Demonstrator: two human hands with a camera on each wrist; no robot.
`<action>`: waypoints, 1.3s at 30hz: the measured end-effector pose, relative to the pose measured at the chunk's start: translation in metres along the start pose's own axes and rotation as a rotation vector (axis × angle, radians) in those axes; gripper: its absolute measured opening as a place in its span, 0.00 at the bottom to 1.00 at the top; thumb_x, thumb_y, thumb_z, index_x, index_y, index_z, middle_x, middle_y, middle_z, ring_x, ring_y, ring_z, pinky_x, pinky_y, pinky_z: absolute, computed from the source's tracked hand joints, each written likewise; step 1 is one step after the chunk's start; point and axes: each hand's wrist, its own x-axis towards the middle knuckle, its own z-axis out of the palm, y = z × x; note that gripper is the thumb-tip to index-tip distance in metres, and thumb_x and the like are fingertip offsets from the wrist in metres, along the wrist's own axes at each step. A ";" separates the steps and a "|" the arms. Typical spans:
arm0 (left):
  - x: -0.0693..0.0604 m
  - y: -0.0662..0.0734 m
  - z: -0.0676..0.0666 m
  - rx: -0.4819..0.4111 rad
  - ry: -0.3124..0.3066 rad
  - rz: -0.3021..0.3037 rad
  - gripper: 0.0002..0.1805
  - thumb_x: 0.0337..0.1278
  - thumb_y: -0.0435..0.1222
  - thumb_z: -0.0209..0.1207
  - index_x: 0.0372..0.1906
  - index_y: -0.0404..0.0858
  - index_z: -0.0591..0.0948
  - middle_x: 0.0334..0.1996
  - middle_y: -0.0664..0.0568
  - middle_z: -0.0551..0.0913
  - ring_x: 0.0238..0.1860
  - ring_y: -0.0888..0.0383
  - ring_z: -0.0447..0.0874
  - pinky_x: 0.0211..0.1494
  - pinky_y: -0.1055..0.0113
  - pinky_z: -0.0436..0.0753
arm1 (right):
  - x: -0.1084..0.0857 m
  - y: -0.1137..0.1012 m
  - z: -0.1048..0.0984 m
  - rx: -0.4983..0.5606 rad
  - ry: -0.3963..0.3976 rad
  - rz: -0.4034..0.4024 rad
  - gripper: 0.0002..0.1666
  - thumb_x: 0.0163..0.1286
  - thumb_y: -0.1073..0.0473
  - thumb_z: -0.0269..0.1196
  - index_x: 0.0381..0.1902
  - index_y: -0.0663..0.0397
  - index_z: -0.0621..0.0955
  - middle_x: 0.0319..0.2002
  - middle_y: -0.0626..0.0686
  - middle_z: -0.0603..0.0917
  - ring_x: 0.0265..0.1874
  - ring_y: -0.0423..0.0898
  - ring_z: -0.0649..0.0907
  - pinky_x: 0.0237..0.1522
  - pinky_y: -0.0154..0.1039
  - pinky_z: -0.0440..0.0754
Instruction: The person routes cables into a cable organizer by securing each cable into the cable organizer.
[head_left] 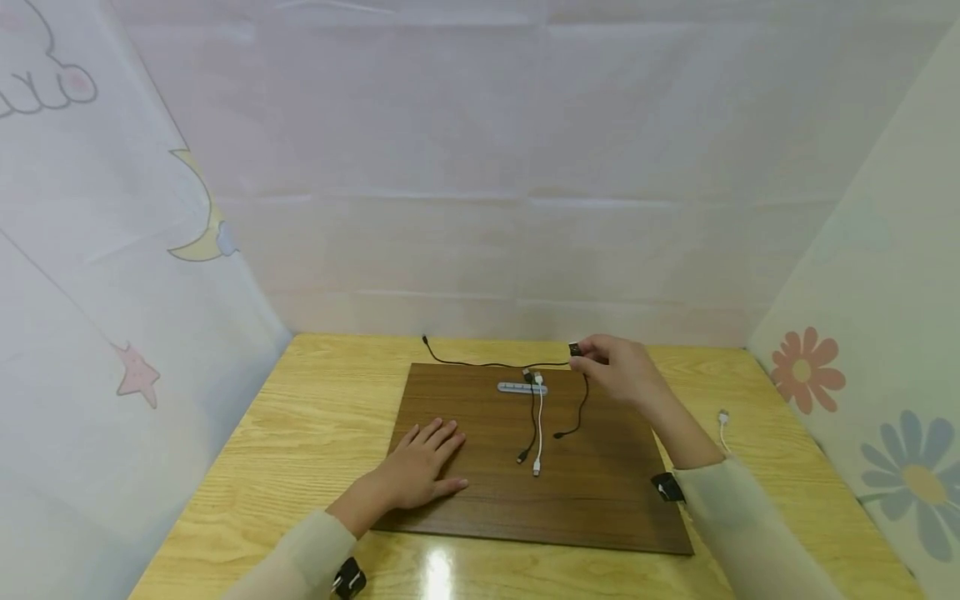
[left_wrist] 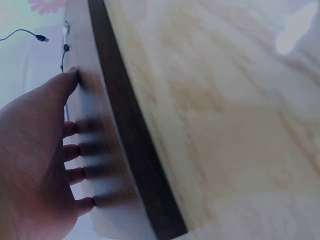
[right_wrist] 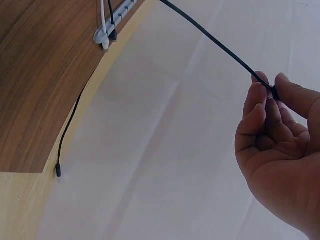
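Note:
My left hand (head_left: 420,468) lies palm down with fingers spread on the left part of a brown board (head_left: 480,508). Past the board's back edge, my right hand (head_left: 617,367) pinches the end of a black cable (right_wrist: 220,46) between thumb and fingers, above the surface. A grey-blue cable clip strip (head_left: 510,387) sits near the board's back edge. A white cable (head_left: 541,433) and a black cable (head_left: 534,417) run from it toward the board's front. Another black cable (head_left: 465,363) stretches behind the board; whether it joins the held one, I cannot tell.
A white cable (head_left: 723,419) lies on the yellow wood table (head_left: 255,442) right of the board, partly behind my right forearm. Patterned sheets hang at the back (head_left: 480,250) and on both sides. Black devices are strapped at both wrists.

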 end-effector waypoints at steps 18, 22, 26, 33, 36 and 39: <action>0.028 0.025 -0.019 -0.041 0.081 -0.052 0.30 0.74 0.56 0.52 0.67 0.40 0.76 0.68 0.46 0.74 0.69 0.46 0.71 0.70 0.47 0.72 | 0.008 -0.013 0.018 0.043 -0.035 -0.046 0.14 0.73 0.55 0.65 0.49 0.58 0.83 0.38 0.51 0.88 0.39 0.49 0.85 0.42 0.49 0.82; 0.038 0.044 -0.026 -0.112 0.191 -0.022 0.23 0.78 0.48 0.50 0.64 0.38 0.77 0.62 0.48 0.79 0.65 0.50 0.76 0.67 0.53 0.76 | 0.009 -0.019 0.023 0.052 -0.069 -0.037 0.13 0.74 0.53 0.64 0.48 0.55 0.83 0.39 0.51 0.88 0.38 0.48 0.84 0.41 0.48 0.80; 0.048 0.062 -0.034 -0.255 0.238 -0.004 0.22 0.79 0.47 0.47 0.65 0.39 0.77 0.62 0.49 0.80 0.66 0.52 0.75 0.69 0.55 0.75 | 0.012 -0.022 0.029 0.075 -0.072 -0.045 0.13 0.74 0.53 0.64 0.48 0.56 0.83 0.39 0.51 0.88 0.39 0.48 0.84 0.43 0.49 0.81; 0.060 0.080 -0.034 -0.345 0.232 -0.008 0.24 0.78 0.51 0.49 0.66 0.42 0.76 0.63 0.50 0.79 0.66 0.54 0.74 0.66 0.55 0.77 | 0.015 -0.026 0.039 0.134 -0.101 -0.057 0.15 0.74 0.55 0.64 0.51 0.59 0.82 0.40 0.52 0.89 0.43 0.50 0.86 0.46 0.49 0.83; 0.064 0.083 -0.031 -0.329 0.248 -0.003 0.21 0.77 0.49 0.52 0.62 0.41 0.77 0.58 0.51 0.81 0.62 0.54 0.78 0.62 0.57 0.80 | 0.017 -0.028 0.042 0.152 -0.123 -0.046 0.13 0.75 0.54 0.63 0.51 0.56 0.83 0.42 0.52 0.89 0.45 0.50 0.86 0.46 0.50 0.83; 0.067 0.084 -0.029 -0.308 0.270 0.010 0.16 0.76 0.46 0.54 0.56 0.42 0.79 0.51 0.52 0.83 0.56 0.56 0.80 0.57 0.59 0.82 | 0.019 -0.028 0.043 0.156 -0.132 -0.037 0.13 0.75 0.54 0.63 0.51 0.54 0.83 0.42 0.50 0.89 0.47 0.50 0.86 0.48 0.51 0.83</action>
